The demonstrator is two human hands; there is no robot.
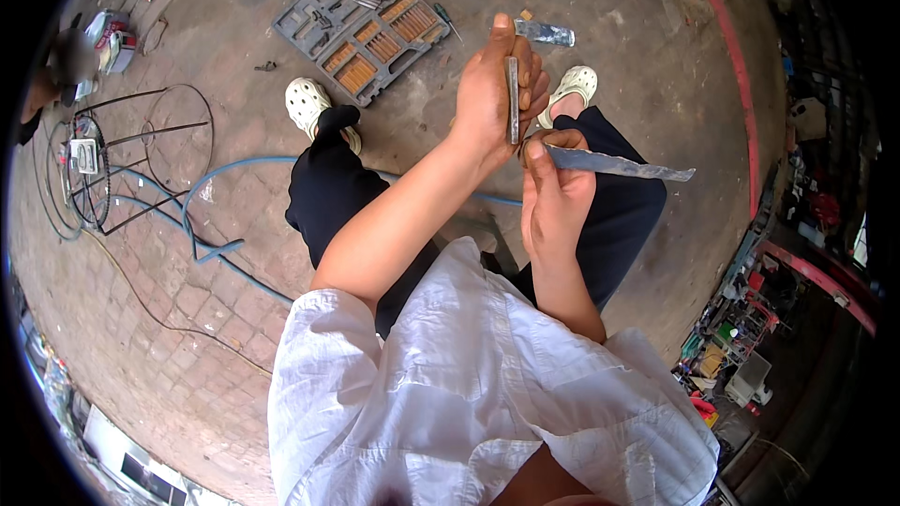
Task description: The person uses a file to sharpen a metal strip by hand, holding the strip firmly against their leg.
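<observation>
My left hand [492, 94] is closed around a narrow flat metal bar [513, 103], which stands along the palm with its thumb side turned up. Close below it, my right hand [560, 189] pinches one end of a flat grey metal strip [619, 164] with a ragged edge. That strip reaches out to the right and narrows to a point. The two hands nearly meet, above my knees; whether the bar and the strip touch I cannot make out.
Ahead lies an open grey tool case [384, 28] with rows of bits, beside a screwdriver [448, 21] and a blue-white tube [546, 33]. A wire frame [141, 136] and blue hose [246, 161] occupy the left floor. Cluttered parts [741, 347] line the right.
</observation>
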